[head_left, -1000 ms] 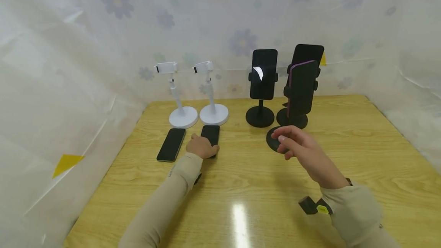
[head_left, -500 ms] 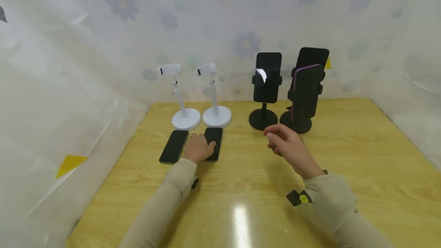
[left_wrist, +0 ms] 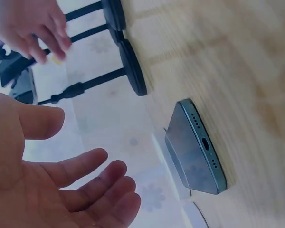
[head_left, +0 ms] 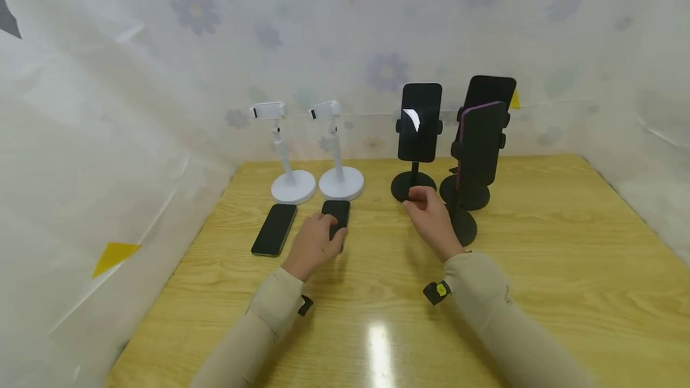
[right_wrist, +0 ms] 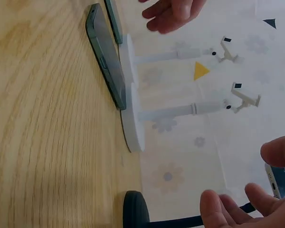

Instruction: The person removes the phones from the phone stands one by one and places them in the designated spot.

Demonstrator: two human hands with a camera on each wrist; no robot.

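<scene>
My left hand [head_left: 314, 245] hovers over the right one of two dark phones, with its fingers loosely spread and nothing in them. That phone [head_left: 337, 208] lies flat on the table, partly covered by the hand in the head view; the left wrist view shows a gap between the fingers and the phone [left_wrist: 194, 147]. Just to the left lies the other phone [head_left: 274, 230], screen up. My right hand [head_left: 431, 220] is in the air, empty, its fingers slightly bent, left of the front black stand [head_left: 465, 227]. That stand carries a purple-edged phone [head_left: 480, 145].
Two white phone stands [head_left: 293, 187] with no phones in them stand behind the flat phones. At the back right, a black stand [head_left: 400, 187] holds a phone [head_left: 420, 136], and another phone [head_left: 492, 88] stands behind the purple-edged one. A flowered sheet [head_left: 323, 35] encloses the wooden table [head_left: 372, 292].
My right hand has moved left from in front of the front black stand, uncovering more of its base. The left hand has shifted slightly over the right phone. The phones have stayed put.
</scene>
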